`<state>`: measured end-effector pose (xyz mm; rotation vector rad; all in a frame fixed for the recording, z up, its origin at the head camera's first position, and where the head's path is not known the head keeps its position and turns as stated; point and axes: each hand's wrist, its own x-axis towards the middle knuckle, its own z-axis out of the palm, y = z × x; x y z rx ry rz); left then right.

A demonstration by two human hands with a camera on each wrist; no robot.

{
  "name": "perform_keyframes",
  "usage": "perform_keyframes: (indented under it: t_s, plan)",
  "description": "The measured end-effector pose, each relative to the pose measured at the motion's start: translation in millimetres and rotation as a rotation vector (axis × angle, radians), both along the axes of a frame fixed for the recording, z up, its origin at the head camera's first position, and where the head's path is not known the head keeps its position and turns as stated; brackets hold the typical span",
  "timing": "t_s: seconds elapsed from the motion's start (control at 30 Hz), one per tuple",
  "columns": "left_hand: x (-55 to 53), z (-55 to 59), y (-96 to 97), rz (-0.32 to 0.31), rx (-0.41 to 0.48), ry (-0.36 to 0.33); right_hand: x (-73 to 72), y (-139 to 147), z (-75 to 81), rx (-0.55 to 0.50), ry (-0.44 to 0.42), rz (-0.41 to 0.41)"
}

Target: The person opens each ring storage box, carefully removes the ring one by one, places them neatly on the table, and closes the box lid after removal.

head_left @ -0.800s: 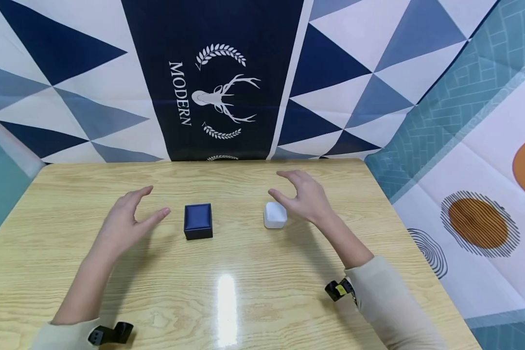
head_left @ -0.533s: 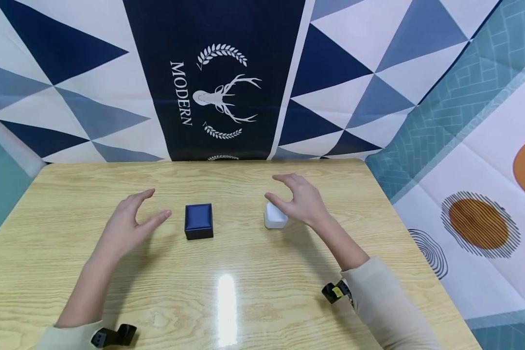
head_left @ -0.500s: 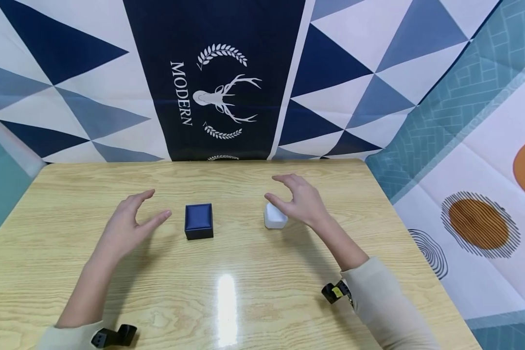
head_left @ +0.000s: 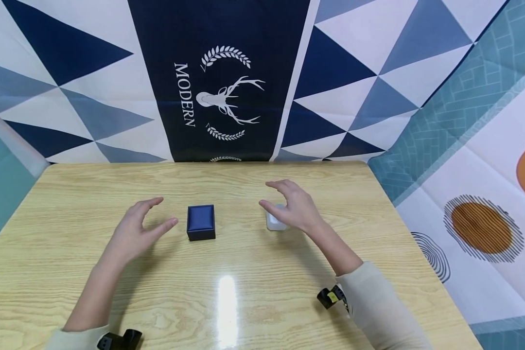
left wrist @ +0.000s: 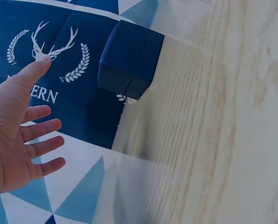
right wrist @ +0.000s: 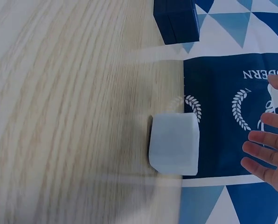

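A dark blue square box with a lid seam, like a small jewellery box (head_left: 201, 218), sits on the wooden table (head_left: 170, 301). My left hand (head_left: 133, 233) hovers to its left, thumb and fingers spread apart, holding nothing. Farther right stands a small white rounded block (head_left: 275, 224), plain-sided in the right wrist view. My right hand (head_left: 294, 208) is over it, with the thumb covering part of its top in the head view. In the right wrist view the right fingers (right wrist: 265, 144) are apart from the white block. In the left wrist view the left fingers (left wrist: 41, 135) are spread, away from the blue box (left wrist: 129, 58).
A patterned cloth (head_left: 245, 29) with a deer print hangs behind the table's far edge. Another cloth (head_left: 477, 233) with orange ovals runs along the right side. Black wrist cameras, such as the right one (head_left: 331, 295), stick out from the sleeves.
My left hand has moved slightly right, toward the blue box. My right hand has moved left and a little nearer me, covering more of the white block. Both things stay put.
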<state>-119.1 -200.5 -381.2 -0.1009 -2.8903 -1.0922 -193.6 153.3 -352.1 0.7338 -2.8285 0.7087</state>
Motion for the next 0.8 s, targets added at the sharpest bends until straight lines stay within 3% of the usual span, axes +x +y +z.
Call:
perform_keyframes:
  t_s: [0.17,0.8]
  plan:
    - [1.2,-3.5,1.0,-0.006,0.017,-0.032,2.3,-5.7,-2.2,-0.007,-0.009,0.016]
    - [1.8,-18.9,6.9,-0.037,0.034,-0.043,6.6,-28.5,-19.1,-0.021,-0.05,0.08]
